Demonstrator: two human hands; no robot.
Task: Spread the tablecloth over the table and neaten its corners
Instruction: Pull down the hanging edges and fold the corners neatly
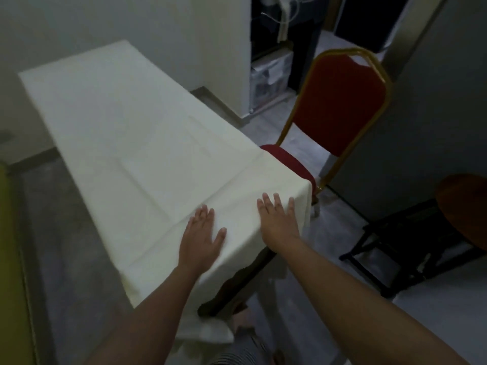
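Hands apart, left hand (201, 238) and right hand (278, 222), palms flat, fingers spread on cream tablecloth (126, 143) covering table (232, 288), beside red chair (340, 106).

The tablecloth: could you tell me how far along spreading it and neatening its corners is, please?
Mostly spread: the tablecloth covers the table top to its far end. In hand: the left hand and right hand lie flat on its near end, apparently smoothing creases. Left: the near edge hangs unevenly, leaving the dark table exposed, and the near right corner by the chair still needs neatening.
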